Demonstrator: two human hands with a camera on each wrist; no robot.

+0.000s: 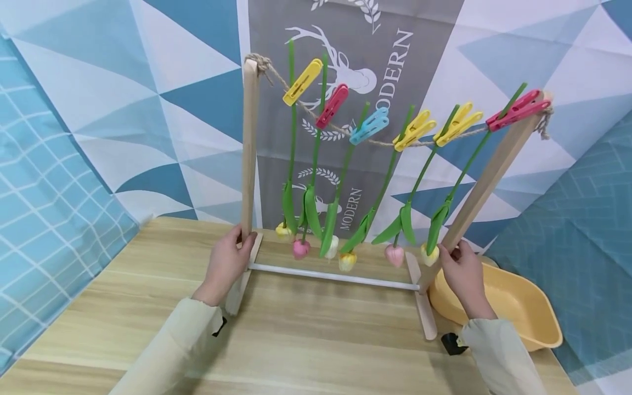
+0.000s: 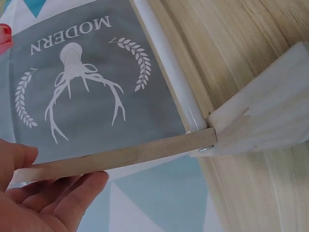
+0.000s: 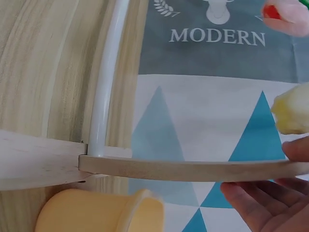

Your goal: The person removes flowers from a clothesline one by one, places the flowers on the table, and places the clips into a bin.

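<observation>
A wooden rack with two upright posts and a white crossbar stands on the table. My left hand grips the lower part of the left post, thumb on one side and fingers on the other in the left wrist view. The right post is held low down by my right hand, beside a pale yellow tulip. Between the post tops sags a twine. Several tulips hang head down from it by clothespins, among them a blue clothespin and a red clothespin.
An orange-yellow plastic basin sits on the wooden table, right behind the right post's foot. A patterned cloth with grey and blue shapes covers the wall behind the rack. Blue tiled sheeting lines the left side.
</observation>
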